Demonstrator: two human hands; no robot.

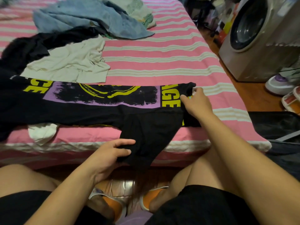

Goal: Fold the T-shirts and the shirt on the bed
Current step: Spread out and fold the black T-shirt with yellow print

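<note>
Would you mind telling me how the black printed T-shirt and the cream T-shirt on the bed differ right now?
The black printed T-shirt lies spread out, with both hands on it; the cream T-shirt lies crumpled and untouched. The black one carries a yellow and purple print; the cream one looks plain. Both rest on the striped bed, not yet folded.

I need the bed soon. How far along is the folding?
Nothing looks folded yet. In hand: the black printed T-shirt, left hand gripping its sleeve, right hand pinching its far corner. Left: the cream T-shirt, black garment and blue shirt, all crumpled.
</note>
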